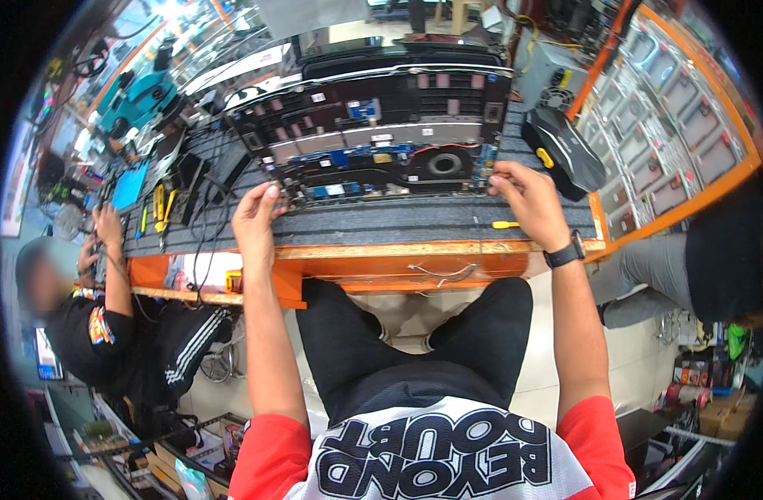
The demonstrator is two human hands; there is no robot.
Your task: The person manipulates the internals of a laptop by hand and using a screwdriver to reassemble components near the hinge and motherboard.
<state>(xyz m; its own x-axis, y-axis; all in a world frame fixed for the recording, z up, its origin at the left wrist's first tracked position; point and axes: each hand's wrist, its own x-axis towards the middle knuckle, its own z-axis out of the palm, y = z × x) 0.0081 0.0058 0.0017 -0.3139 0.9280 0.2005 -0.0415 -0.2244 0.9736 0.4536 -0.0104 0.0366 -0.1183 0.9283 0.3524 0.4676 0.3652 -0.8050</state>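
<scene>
An opened laptop (373,133) stands tilted up on the grey striped mat (381,221), its inner side facing me. Blue circuit boards and a round black fan (441,165) show in its lower half; the upper half is a dark panel with small pads. My left hand (255,218) pinches the laptop's near left corner between thumb and fingers. At the near right corner, the bent fingers of my right hand (527,200) grip the edge. A small yellow tool (505,224) lies on the mat beside my right hand.
A black and grey case (565,154) sits right of the laptop. Yellow hand tools (161,208) and a black cable (211,217) lie to the left. Another person (98,333) works at far left. An orange-framed rack (673,125) stands right, near a person in grey trousers (656,279).
</scene>
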